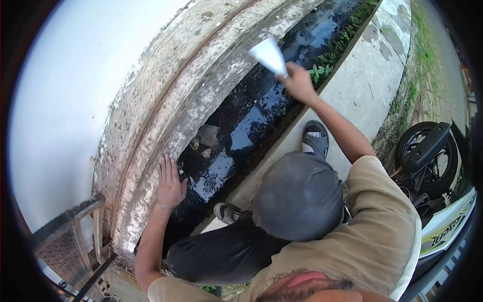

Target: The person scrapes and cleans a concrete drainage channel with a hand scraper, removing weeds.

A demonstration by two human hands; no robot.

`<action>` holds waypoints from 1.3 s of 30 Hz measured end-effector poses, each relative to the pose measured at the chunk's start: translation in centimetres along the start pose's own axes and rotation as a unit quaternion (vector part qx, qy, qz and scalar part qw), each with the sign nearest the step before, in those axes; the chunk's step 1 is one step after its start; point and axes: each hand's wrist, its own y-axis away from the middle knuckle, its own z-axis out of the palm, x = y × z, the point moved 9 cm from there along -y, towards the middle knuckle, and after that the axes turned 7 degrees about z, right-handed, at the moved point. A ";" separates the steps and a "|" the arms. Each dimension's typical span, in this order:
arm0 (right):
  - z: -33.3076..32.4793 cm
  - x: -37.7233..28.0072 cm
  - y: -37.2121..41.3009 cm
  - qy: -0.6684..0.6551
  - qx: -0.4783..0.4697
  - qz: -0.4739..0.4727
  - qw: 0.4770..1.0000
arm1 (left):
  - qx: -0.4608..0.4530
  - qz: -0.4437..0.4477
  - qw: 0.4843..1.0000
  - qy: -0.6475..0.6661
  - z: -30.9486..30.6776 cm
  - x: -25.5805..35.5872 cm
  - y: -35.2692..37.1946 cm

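I crouch over an open drain of dark water. My left hand rests flat, fingers apart, on the weathered concrete ledge at the foot of a white wall. My right hand is stretched out over the drain and grips a white, blurred sheet-like object; I cannot tell what it is. Debris and stones lie in the drain just beyond my left hand. My sandalled feet stand on the drain's near edge.
A concrete slab runs along the drain's right side, with weeds at its edge. A parked motorcycle stands at the right. A wicker chair sits at the lower left against the wall.
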 end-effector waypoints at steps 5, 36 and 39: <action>-1.5 -0.7 0.7 -0.288 -0.143 0.224 0.920 | -0.135 0.227 0.964 -0.041 -0.5 4.6 -6.4; -2.4 4.2 -8.4 -0.013 -0.068 -0.006 0.998 | -0.008 0.005 0.998 -0.069 -1.3 3.4 -14.6; -2.2 0.6 -4.3 -0.113 -0.237 0.022 0.965 | -0.065 0.091 0.992 -0.059 -0.5 4.7 -14.3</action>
